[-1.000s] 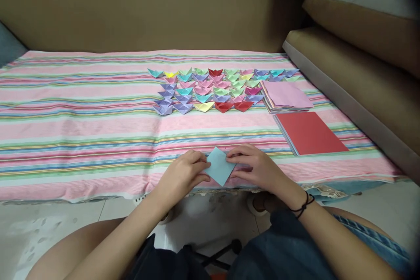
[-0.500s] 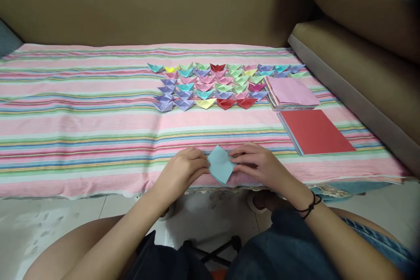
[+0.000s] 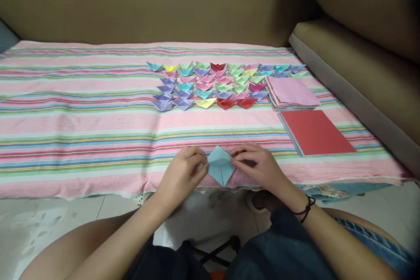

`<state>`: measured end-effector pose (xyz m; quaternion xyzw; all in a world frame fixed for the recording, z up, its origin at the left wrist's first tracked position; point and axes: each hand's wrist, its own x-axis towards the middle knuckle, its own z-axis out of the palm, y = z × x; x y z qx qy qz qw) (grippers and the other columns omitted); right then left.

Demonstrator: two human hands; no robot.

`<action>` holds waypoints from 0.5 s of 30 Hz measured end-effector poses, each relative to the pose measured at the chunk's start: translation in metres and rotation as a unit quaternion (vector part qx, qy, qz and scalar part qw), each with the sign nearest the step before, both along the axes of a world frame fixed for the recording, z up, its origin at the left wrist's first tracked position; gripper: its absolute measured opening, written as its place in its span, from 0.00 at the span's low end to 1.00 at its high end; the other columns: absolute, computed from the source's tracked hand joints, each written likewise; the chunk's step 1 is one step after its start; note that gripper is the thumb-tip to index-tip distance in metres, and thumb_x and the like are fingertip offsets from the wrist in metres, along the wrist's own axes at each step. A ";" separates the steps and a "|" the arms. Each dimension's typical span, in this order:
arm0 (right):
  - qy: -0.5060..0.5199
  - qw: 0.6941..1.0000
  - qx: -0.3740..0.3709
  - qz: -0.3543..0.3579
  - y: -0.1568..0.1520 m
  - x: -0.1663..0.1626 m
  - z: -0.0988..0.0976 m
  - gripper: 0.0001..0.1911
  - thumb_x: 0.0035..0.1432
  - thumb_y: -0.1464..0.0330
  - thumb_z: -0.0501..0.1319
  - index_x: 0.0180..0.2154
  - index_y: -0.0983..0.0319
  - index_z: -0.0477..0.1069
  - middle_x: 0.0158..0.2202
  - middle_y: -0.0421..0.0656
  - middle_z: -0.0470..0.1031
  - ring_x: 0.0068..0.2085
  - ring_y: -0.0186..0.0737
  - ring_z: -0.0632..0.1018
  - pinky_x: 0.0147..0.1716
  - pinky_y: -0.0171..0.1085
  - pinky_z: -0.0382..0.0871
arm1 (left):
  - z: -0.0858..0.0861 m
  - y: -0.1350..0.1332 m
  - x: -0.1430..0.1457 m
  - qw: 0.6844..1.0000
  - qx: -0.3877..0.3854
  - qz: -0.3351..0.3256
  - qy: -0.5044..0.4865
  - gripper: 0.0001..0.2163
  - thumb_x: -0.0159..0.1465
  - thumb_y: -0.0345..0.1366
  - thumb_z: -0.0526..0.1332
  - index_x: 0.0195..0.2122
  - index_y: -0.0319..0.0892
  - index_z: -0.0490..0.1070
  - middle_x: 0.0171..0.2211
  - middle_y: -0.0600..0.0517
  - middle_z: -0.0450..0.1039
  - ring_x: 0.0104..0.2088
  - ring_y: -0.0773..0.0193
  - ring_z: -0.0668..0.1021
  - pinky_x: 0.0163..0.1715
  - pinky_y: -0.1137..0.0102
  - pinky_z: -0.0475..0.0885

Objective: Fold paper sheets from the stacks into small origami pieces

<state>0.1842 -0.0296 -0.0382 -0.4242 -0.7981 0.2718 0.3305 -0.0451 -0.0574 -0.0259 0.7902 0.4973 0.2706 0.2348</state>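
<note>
A light blue piece of origami paper (image 3: 220, 167), folded into a diamond, is held near the front edge of the striped cloth (image 3: 82, 148). A seam runs down its lower half to the bottom corner. My left hand (image 3: 187, 168) pinches the left corner between thumb and fingers. At the right corner, my right hand (image 3: 257, 164) pinches the paper the same way. Beyond my hands, several rows of small folded paper boats (image 3: 205, 103) in many colours stand on the cloth.
To the right lie a stack of square paper topped with red (image 3: 318, 133) and another topped with pink (image 3: 293, 92). Brown cushions (image 3: 357, 70) border the right side, and a brown backrest (image 3: 147, 4) rises behind. The cloth's front edge hangs close to my wrists.
The paper's visible face has changed from plain to one with a centre seam in its lower half. Both hands have shifted slightly at the corners, and the left fingers are more bent.
</note>
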 end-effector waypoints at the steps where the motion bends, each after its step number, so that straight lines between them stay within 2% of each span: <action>1: 0.005 1.000 -0.009 -0.012 0.000 -0.001 0.000 0.06 0.55 0.71 0.63 0.27 0.57 0.77 0.35 0.42 0.78 0.39 0.43 0.77 0.39 0.43 0.70 | -0.002 0.000 0.001 1.000 0.011 0.013 -0.004 0.04 0.61 0.31 0.59 0.31 0.42 0.72 0.37 0.50 0.71 0.40 0.61 0.71 0.40 0.65 0.67; 5: 0.027 0.998 -0.035 -0.045 0.000 -0.005 -0.001 0.05 0.51 0.72 0.66 0.25 0.58 0.76 0.33 0.42 0.78 0.39 0.43 0.76 0.40 0.43 0.70 | -0.007 0.000 0.002 0.998 0.015 0.066 -0.006 0.03 0.59 0.34 0.64 0.29 0.44 0.73 0.38 0.51 0.70 0.41 0.59 0.70 0.42 0.62 0.66; 15: 0.030 0.992 -0.031 -0.121 -0.001 -0.017 -0.002 0.09 0.48 0.71 0.67 0.20 0.59 0.71 0.30 0.43 0.76 0.35 0.44 0.75 0.36 0.44 0.69 | -0.004 0.000 0.014 0.991 -0.003 0.127 0.034 0.07 0.60 0.35 0.62 0.25 0.42 0.71 0.38 0.50 0.67 0.41 0.58 0.67 0.42 0.60 0.64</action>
